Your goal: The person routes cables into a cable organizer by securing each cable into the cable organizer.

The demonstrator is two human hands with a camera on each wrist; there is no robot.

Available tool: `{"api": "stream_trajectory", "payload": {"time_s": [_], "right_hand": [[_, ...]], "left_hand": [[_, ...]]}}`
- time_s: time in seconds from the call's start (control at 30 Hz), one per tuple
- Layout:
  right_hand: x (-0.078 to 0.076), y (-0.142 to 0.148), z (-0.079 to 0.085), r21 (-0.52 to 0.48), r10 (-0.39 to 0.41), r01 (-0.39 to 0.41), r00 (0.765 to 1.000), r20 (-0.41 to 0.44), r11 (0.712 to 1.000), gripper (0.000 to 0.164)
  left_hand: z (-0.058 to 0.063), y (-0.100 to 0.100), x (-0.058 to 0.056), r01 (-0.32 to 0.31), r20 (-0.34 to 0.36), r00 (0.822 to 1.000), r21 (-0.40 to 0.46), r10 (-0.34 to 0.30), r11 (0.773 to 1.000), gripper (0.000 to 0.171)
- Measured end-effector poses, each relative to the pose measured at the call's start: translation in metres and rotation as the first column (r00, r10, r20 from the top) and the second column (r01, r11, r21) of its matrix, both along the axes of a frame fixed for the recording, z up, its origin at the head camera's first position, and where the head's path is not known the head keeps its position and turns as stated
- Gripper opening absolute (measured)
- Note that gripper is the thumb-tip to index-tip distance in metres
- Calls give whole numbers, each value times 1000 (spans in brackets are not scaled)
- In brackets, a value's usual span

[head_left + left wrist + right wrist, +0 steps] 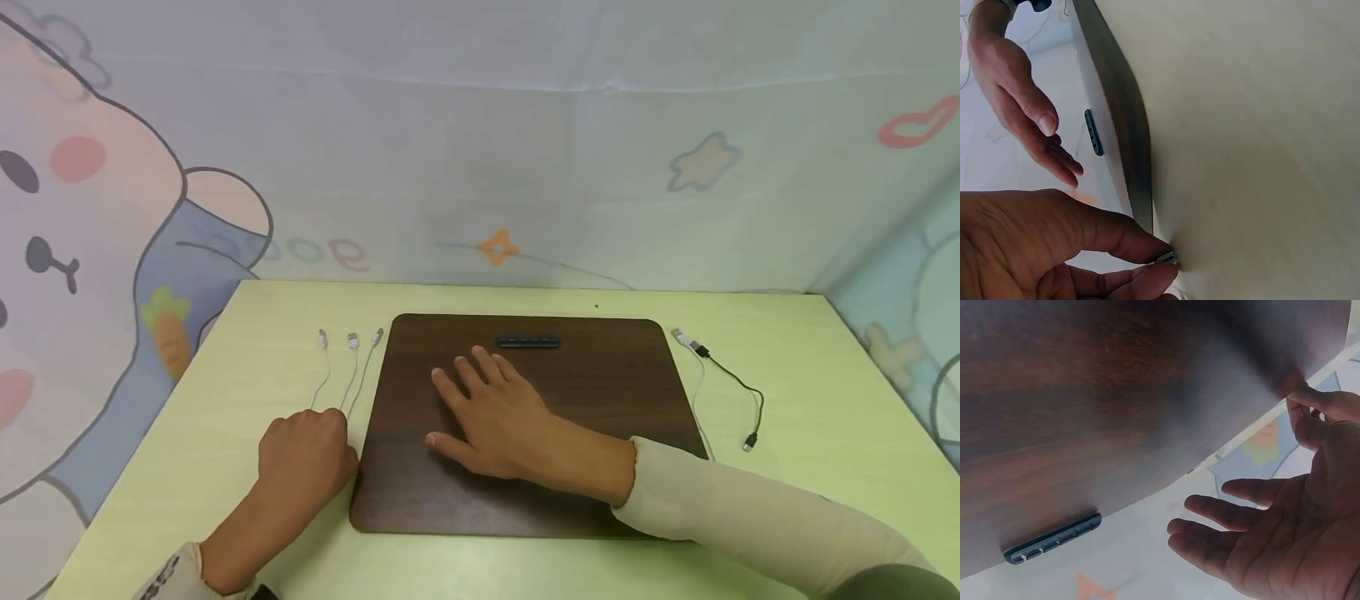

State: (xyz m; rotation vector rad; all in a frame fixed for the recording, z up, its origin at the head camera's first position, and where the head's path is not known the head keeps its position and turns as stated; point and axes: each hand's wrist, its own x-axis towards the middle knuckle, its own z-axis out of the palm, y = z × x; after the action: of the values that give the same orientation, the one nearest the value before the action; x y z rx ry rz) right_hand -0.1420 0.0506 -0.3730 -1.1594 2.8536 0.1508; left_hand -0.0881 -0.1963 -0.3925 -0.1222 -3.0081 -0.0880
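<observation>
My left hand [307, 454] is at the left edge of a dark brown wood-grain board [420, 512]. In the left wrist view its thumb and finger pinch a small cable plug [1166, 257], mostly covered by the fingertips. Three white USB cables [353, 358] lie side by side on the table, their far plugs pointing away; their near ends go out of sight at the left hand. My right hand [498, 421] is over the middle of the board, fingers spread and nothing held. A dark slotted cable holder [527, 342] sits near the board's far edge.
To the right of the board lie a white USB cable [698, 392] and a short black cable [738, 383], their plugs close together. The pale table [817, 375] ends at a cartoon-printed cloth [525, 167] behind. A tiny dark speck is near the far edge.
</observation>
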Motion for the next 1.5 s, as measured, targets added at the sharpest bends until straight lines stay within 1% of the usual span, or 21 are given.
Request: {"api": "stream_trajectory", "payload": {"time_s": [0.13, 0.4, 0.57, 0.87, 1.0, 1.23, 1.5], "right_hand": [[-2, -4, 0, 15, 4, -3, 1000, -10, 1000, 79], [-13, -15, -3, 55, -9, 13, 997, -72, 998, 71], [-19, -20, -1, 64, -23, 28, 997, -78, 998, 68], [-31, -31, 0, 82, 1, 10, 991, -136, 997, 65], [-36, -36, 3, 77, 3, 7, 992, -129, 997, 64], [-46, -46, 3, 85, 14, -4, 992, -123, 996, 61], [-55, -53, 0, 105, 6, 6, 994, -113, 994, 60]], "left_hand": [[2, 0, -2, 8, 15, 1000, 14, -8, 1000, 40], [10, 0, -4, -22, 103, 995, 52, 16, 998, 37], [10, 0, -4, -19, 111, 994, 60, 13, 998, 37], [12, 1, -5, -26, 141, 990, 56, 18, 998, 35], [12, 1, -5, -25, 144, 989, 60, 16, 998, 33], [12, -2, -4, 9, 124, 992, 22, -12, 1000, 29], [9, -2, -3, 3, 125, 992, 25, -6, 1000, 28]]}}
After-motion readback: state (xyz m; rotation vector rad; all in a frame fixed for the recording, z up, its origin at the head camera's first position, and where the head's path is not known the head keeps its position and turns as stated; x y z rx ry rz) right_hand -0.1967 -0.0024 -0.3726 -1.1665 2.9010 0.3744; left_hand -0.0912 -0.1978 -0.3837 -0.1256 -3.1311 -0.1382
